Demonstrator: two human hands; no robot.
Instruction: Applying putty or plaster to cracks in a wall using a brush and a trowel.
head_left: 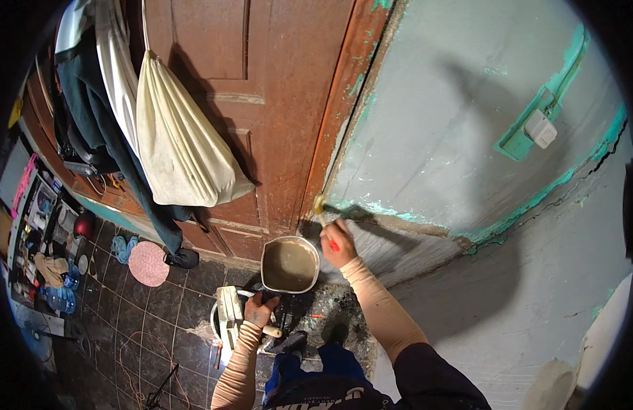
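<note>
My right hand (339,244) is closed round the handle of a paintbrush, whose pale yellowish head (320,204) is at the foot of the grey wall, beside the door frame. Some red shows at the hand, on the brush handle. Below and left of it is a pot (263,268) with a light metal rim, holding grey-brown liquid. At the pot's near left side my left hand (259,309) is closed, apparently on its handle, which the fingers mostly hide. Just left of that hand is a pale, block-like object (229,311) with a curved white handle or hoop.
A brown panelled door (275,102) bears a hanging cream cloth bag (183,137) and dark clothes (91,102). A white socket box (540,129) sits on the wall. On the dark tiles are a round pink mat (149,264), a black shoe (183,259), a cable and several bottles.
</note>
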